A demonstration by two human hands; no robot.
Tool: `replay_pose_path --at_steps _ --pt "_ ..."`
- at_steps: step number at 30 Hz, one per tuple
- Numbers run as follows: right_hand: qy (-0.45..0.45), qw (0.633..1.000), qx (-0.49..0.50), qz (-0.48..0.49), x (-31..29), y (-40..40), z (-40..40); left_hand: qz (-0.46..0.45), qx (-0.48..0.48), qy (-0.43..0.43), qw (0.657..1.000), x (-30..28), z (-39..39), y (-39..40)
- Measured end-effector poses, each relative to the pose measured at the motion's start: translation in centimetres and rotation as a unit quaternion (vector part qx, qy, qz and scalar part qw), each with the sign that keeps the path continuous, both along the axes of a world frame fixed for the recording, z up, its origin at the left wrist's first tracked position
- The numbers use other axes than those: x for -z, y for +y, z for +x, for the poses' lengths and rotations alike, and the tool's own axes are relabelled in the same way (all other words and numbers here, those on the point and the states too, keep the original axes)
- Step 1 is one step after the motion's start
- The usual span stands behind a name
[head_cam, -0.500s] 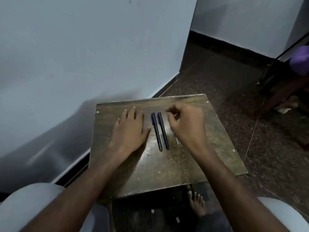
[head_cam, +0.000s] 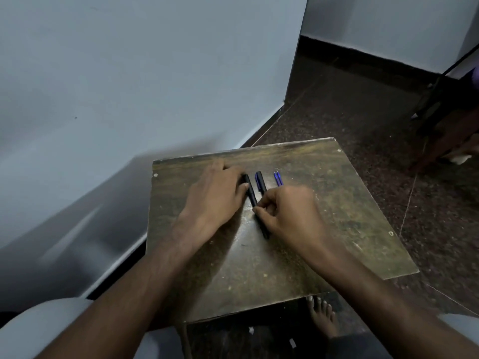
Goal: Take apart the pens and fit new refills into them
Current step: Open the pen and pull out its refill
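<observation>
Two dark pens lie side by side on a small worn wooden table [head_cam: 337, 229]. My left hand [head_cam: 215, 198] lies low on the table, and its thumb and fingertips close around the far end of the left pen [head_cam: 250, 191]. The fingertips of my right hand [head_cam: 290, 216] pinch the same pen at its middle, and its near tip sticks out below the hand. The right pen [head_cam: 261, 182] shows its far half only; the remainder runs under my right hand. Two thin blue refills [head_cam: 277, 178] lie just right of the pens, partly hidden by my right hand.
A pale wall runs close along the table's left side. Dark speckled floor surrounds the table. A bare foot [head_cam: 321, 317] rests under the near edge. A dark stand and brown furniture [head_cam: 440, 130] are at the far right. My knees in light cloth frame the bottom corners.
My right hand came down from the pens' far ends to the left pen's middle, uncovering the blue refills. My left hand slid right onto that pen's far end.
</observation>
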State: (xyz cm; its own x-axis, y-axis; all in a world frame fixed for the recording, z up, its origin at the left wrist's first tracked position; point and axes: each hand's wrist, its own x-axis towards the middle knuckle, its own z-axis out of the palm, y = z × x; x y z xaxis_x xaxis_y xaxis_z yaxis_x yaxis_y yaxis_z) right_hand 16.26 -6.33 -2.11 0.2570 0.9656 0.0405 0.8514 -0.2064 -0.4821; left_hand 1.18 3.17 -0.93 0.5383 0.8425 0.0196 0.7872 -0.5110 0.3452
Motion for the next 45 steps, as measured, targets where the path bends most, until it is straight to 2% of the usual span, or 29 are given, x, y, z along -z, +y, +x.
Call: replay_pose_path --at_steps 3,6,10,17,22,25,28,29,31,32,33,36,40,45 --pt "0.018 1.000 0.001 -0.005 -0.1 -0.2 -0.6 -0.034 -0.018 -0.019 0.999 0.3 -0.3 0.2" --pt "0.034 0.999 -0.003 -0.003 -0.1 -0.7 -1.2 -0.090 -0.059 -0.085 0.991 0.4 -0.3 0.1" --pt "0.046 0.999 -0.001 -0.011 -0.1 -0.7 -1.6 -0.111 -0.077 -0.117 0.984 0.2 -0.6 0.0" --pt "0.018 0.999 0.005 -0.035 -0.3 -0.5 -2.8 -0.105 -0.083 -0.101 0.986 0.6 0.2 -1.0" --pt "0.001 0.999 -0.011 -0.041 -1.4 -1.0 -3.8 -0.139 -0.079 -0.123 0.979 -0.2 -0.3 -0.9" --pt "0.075 0.997 0.017 -0.024 -2.2 -1.2 -4.1 -0.156 -0.090 -0.185 0.966 -1.2 -1.1 -0.6" --pt "0.143 0.989 0.032 -0.023 -2.7 -1.0 -3.9 -0.209 -0.096 -0.304 0.924 -1.9 -2.0 -0.5" --pt "0.210 0.977 0.038 -0.034 -2.7 -1.1 -3.9 -0.225 -0.095 -0.339 0.909 -2.0 -2.2 -0.6" --pt "0.375 0.924 0.047 -0.053 -2.5 -1.3 -4.1 -0.247 -0.095 -0.381 0.886 -1.9 -2.5 -0.7" --pt "0.423 0.903 0.052 -0.058 -2.4 -1.5 -4.1 -0.258 -0.097 -0.389 0.879 -1.7 -2.6 -0.8" --pt "0.435 0.897 0.053 -0.056 -2.2 -1.6 -4.1 -0.264 -0.099 -0.380 0.881 -1.5 -2.5 -0.8" --pt "0.423 0.904 0.061 -0.028 -1.7 -1.3 -4.0 -0.277 -0.081 -0.344 0.894 -0.8 -2.0 -1.1" --pt "0.384 0.920 0.070 0.034 -2.0 -1.0 -4.5 -0.317 -0.089 -0.434 0.839 -0.6 -1.1 -1.5" --pt "0.294 0.950 0.044 0.101 -1.7 -0.7 -5.1 -0.361 -0.098 -0.481 0.793 -0.5 -1.4 -0.8"
